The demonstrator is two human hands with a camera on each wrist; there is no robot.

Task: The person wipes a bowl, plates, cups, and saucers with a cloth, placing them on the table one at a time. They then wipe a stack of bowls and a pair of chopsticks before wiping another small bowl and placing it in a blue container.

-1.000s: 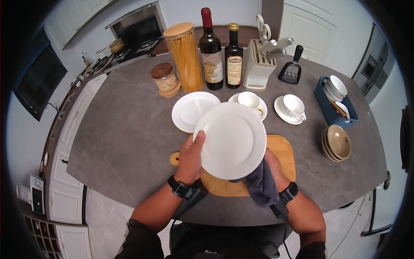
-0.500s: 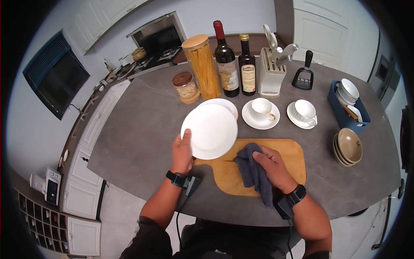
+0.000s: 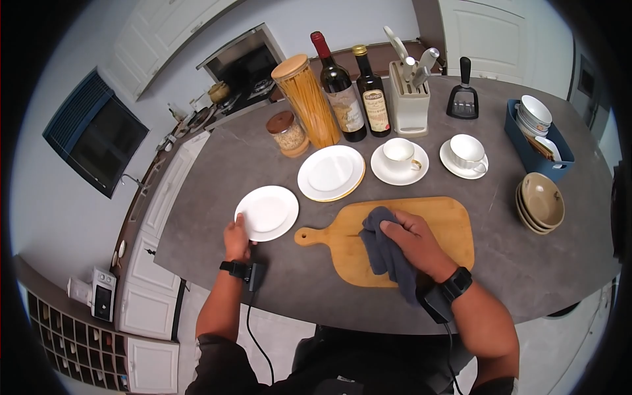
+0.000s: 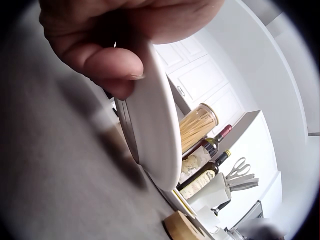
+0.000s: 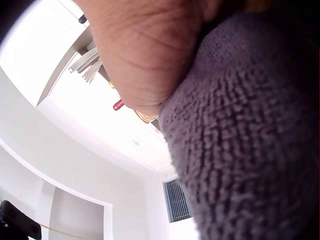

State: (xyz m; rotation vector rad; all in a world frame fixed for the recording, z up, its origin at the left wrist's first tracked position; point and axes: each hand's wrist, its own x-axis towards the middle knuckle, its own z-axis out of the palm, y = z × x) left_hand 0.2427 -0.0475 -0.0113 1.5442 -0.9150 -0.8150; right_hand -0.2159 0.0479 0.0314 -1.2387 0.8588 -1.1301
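At the left, my left hand (image 3: 238, 238) pinches the near edge of a white plate (image 3: 268, 213), thumb on top and fingers beneath. In the left wrist view the plate (image 4: 155, 120) is tilted over the counter, its shadow showing below. My right hand (image 3: 419, 243) grips a bunched dark grey cloth (image 3: 390, 247) over the wooden cutting board (image 3: 441, 224). The cloth's terry weave (image 5: 240, 130) fills much of the right wrist view. Just beyond the held plate, another white plate (image 3: 330, 172) lies on a yellowish-edged one.
Two white cups on saucers (image 3: 399, 164) stand behind the board. Along the back are an oat jar (image 3: 287, 133), a pasta jar (image 3: 308, 102), two bottles (image 3: 344, 99), a knife block (image 3: 409, 102) and a black-handled tool (image 3: 464, 95). Stacked brown bowls (image 3: 543, 201) and a blue bin (image 3: 536, 148) stand right.
My left hand has carried the plate left and down, away from the cloth and the other plates. My right hand has drawn the cloth off the plate and now holds it over the board.
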